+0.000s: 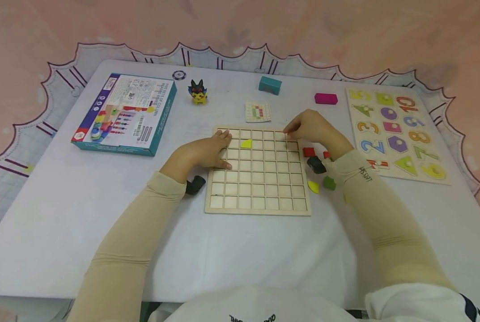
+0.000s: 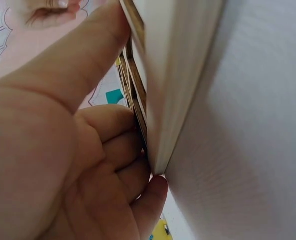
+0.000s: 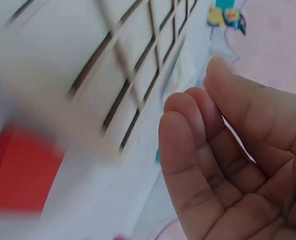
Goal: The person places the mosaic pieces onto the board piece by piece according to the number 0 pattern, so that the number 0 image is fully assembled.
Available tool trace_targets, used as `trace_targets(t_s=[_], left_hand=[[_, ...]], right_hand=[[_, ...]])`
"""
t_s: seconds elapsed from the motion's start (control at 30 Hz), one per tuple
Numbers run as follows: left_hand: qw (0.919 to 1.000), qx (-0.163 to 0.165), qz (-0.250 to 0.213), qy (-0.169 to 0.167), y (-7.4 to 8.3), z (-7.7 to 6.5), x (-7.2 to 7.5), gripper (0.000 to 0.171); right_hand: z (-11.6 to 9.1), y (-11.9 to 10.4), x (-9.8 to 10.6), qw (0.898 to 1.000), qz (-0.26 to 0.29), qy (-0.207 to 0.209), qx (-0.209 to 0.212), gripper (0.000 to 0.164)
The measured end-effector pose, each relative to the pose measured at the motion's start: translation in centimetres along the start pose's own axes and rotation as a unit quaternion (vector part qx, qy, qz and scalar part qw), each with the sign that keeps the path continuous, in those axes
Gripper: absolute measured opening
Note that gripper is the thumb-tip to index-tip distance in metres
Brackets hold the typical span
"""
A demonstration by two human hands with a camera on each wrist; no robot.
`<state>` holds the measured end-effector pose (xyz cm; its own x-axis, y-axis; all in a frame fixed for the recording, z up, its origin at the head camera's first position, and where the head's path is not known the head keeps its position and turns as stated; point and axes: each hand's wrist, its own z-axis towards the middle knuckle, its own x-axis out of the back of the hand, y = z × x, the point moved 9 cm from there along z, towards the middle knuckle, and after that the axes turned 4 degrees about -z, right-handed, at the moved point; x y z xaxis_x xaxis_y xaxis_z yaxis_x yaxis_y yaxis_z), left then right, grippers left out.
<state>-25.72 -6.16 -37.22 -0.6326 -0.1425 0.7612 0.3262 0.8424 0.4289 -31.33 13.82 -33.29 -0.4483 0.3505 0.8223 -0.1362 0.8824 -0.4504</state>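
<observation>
Fingertips first: the right hand (image 1: 314, 129) is at the far right corner of the square, pale wooden grid board (image 1: 258, 178), its fingers bent and their tips close together. Whether a piece sits between them, I can't tell; the right wrist view shows the thumb and fingertips bunched, with nothing plainly visible in their grasp. Over to the left hand (image 1: 209, 151): fingers and thumb apart, thumb laid on the board's face and fingers by its far left corner, touching the board along its left side. The board lies flat, right between the two hands, and in its second row from the far side sits a yellow curved-edged piece (image 1: 246, 143).

Just off the board's right side, below the right hand, a red block (image 1: 309, 152) and a smaller red piece (image 1: 326, 154); nearer the person, a yellow curved piece (image 1: 313, 187) beside a green piece (image 1: 329, 183).

Moving out beyond the far edge: a small white card with a coloured grid pattern (image 1: 257, 112), then a teal arched block (image 1: 269, 85) and a magenta rectangular block (image 1: 326, 99). Far left, a yellow figurine with dark ears (image 1: 198, 92) stands upright near a flat blue-and-white printed box (image 1: 123, 112). Out on the right, a pale puzzle board of numbers and shapes (image 1: 384, 156) lies on the white-covered table (image 1: 240, 255).
</observation>
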Motion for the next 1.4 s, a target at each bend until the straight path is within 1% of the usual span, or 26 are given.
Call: trace_targets(t_s=[0.13,0.23,0.4,0.57,0.77,0.9,1.0,1.1,1.23,1.4], left_hand=[[1.0,0.001,-0.002,0.001,-0.1,0.1,0.0,0.091],[1.0,0.0,-0.002,0.003,-0.1,0.1,0.0,0.092],[1.0,-0.007,0.003,0.004,0.0,0.1,0.0,0.092],[1.0,-0.007,0.003,0.005,0.0,0.0,0.1,0.092],[1.0,-0.004,-0.004,0.003,0.1,0.0,0.1,0.092],[1.0,-0.003,-0.005,0.0,0.1,0.0,0.1,0.091],[1.0,-0.001,-0.005,-0.001,0.1,-0.1,0.1,0.092],[1.0,0.0,-0.003,-0.002,0.1,-0.2,0.1,0.092],[1.0,0.002,0.0,0.0,-0.1,0.1,0.0,0.092],[1.0,0.001,0.007,0.002,-0.2,0.3,0.0,0.091]], right_hand=[[-1.0,2.2,0.8,1.0,0.003,0.009,-0.012,0.027],[-1.6,3.6,1.0,1.0,0.011,0.01,-0.021,0.027],[-2.1,5.3,0.4,0.999,0.018,0.004,-0.039,0.027],[-2.3,6.1,-0.2,0.999,0.017,-0.001,-0.048,0.029],[-2.7,6.8,-0.9,0.998,0.032,-0.012,-0.058,0.031],[-2.9,6.8,-1.3,0.998,0.027,-0.016,-0.051,0.036],[-2.8,6.6,-1.4,0.999,0.018,-0.011,-0.038,0.037],[-2.7,6.6,-1.4,0.999,0.015,-0.007,-0.033,0.037],[-2.7,6.7,-1.4,0.999,0.019,-0.002,-0.036,0.036],[-2.7,6.5,-1.3,0.999,0.028,0.006,-0.026,0.033]])
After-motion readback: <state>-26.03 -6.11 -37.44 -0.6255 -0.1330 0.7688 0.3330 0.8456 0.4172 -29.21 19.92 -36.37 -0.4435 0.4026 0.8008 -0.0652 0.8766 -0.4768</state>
